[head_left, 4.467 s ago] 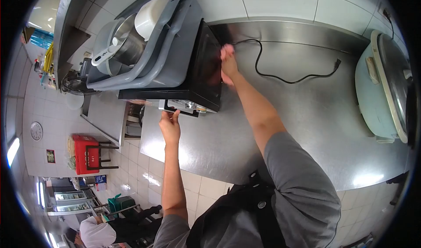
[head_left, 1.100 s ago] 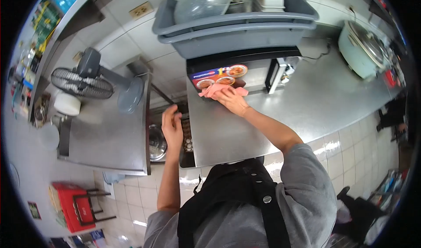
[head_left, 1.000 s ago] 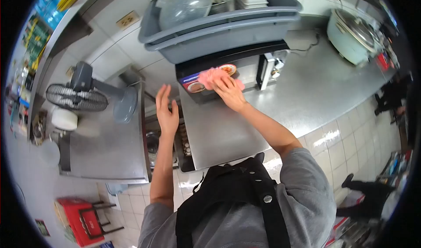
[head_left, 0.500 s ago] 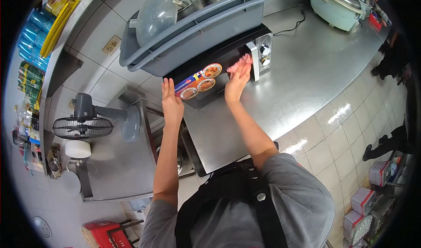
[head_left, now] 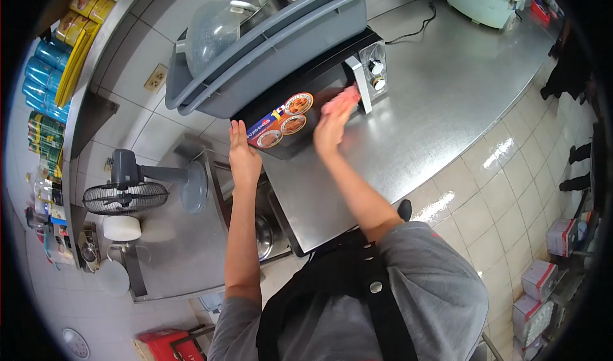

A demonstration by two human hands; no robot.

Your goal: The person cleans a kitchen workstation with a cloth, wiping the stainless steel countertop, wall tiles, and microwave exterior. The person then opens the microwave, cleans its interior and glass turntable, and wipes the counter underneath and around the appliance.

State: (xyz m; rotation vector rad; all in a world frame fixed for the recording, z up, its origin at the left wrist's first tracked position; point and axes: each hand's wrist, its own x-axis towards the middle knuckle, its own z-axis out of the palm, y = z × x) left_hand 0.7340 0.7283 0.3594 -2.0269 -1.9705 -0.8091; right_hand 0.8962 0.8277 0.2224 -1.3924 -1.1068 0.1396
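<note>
A black microwave oven (head_left: 317,97) stands on the steel counter, a silver handle (head_left: 361,88) and dials at the right of its front. Colourful food stickers (head_left: 293,125) cover the left part of its door. My left hand (head_left: 244,161) rests against the microwave's left front edge, fingers stretched out and holding nothing. In my right hand (head_left: 329,133) is a bunched pink cloth (head_left: 341,100), pressed on the door just left of the handle.
Stacked grey tubs (head_left: 281,54) with kitchenware sit on the microwave. To the left are a fan (head_left: 128,185) and a shelf (head_left: 86,80) of packaged goods. A pale green cooker (head_left: 479,2) stands on the steel counter (head_left: 415,86). A person's dark-clad legs (head_left: 568,74) show far right.
My right hand and the cloth have shifted slightly left and down, away from the handle. My left hand stays at the microwave's left edge. The whole view has tilted slightly.
</note>
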